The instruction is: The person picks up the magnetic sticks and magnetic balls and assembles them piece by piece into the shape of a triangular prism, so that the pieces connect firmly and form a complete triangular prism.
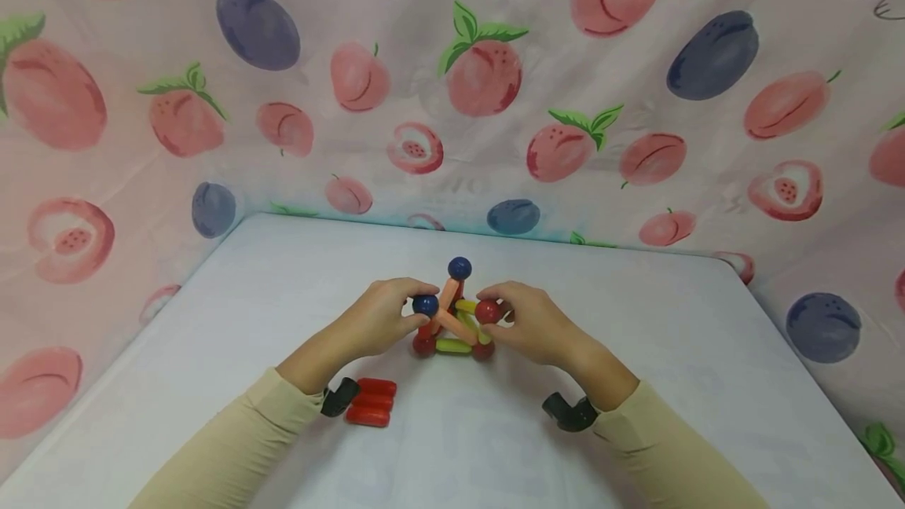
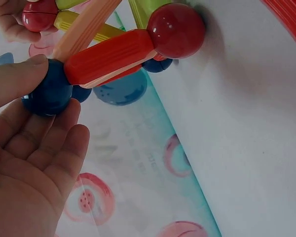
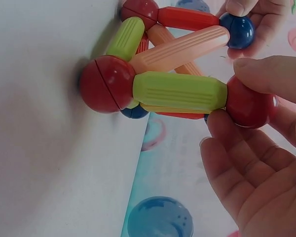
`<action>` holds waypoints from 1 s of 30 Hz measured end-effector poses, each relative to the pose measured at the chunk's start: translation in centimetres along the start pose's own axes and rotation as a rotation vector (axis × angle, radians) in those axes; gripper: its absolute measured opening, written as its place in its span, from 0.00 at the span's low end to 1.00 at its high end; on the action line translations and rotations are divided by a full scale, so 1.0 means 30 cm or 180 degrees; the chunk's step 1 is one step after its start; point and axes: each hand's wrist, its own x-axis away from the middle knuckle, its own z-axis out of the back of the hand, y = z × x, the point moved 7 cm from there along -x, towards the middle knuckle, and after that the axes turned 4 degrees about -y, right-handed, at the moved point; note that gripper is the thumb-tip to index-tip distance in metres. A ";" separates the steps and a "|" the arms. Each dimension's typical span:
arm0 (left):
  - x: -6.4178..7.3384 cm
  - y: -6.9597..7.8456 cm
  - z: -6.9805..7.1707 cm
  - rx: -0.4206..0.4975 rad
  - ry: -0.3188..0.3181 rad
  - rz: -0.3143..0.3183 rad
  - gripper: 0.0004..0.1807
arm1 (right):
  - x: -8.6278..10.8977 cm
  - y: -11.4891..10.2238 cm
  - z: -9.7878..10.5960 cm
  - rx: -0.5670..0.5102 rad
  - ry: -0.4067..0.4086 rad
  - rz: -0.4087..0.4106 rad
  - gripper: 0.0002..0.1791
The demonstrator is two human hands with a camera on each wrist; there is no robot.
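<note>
A small frame of coloured rods and balls stands on the white table between the two hands. My left hand [image 1: 385, 314] pinches a blue ball [image 2: 50, 91] at its upper left corner, thumb on one side and fingers on the other. A red rod [image 2: 111, 57] runs from that ball down to a red ball [image 2: 177, 30]. My right hand [image 1: 533, 322] pinches a red ball [image 3: 249, 102] at the upper right corner. From it a green rod [image 3: 180, 91] leads to a lower red ball [image 3: 107, 83]. An orange rod [image 1: 458, 327] slants across the front, and another blue ball [image 1: 459, 268] tops the back.
Several loose red rods [image 1: 371, 402] lie side by side near the left wrist. Behind the white table [image 1: 601, 446] hangs a fruit-printed cloth [image 1: 438, 210]. Black wrist straps [image 1: 569, 413] sit at the sleeve cuffs.
</note>
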 end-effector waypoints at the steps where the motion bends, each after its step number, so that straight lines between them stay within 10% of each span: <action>1: 0.000 0.000 -0.001 0.0009 -0.0006 0.0007 0.25 | 0.001 0.000 -0.001 -0.0001 -0.0004 -0.0003 0.23; 19: 0.067 -0.055 0.024 0.0057 0.0049 0.0209 0.30 | 0.010 0.018 -0.007 -0.0098 -0.0006 -0.0186 0.23; 30: 0.168 -0.183 -0.024 0.0246 -0.0637 0.0719 0.18 | 0.013 0.025 -0.012 -0.0107 0.0013 -0.0183 0.25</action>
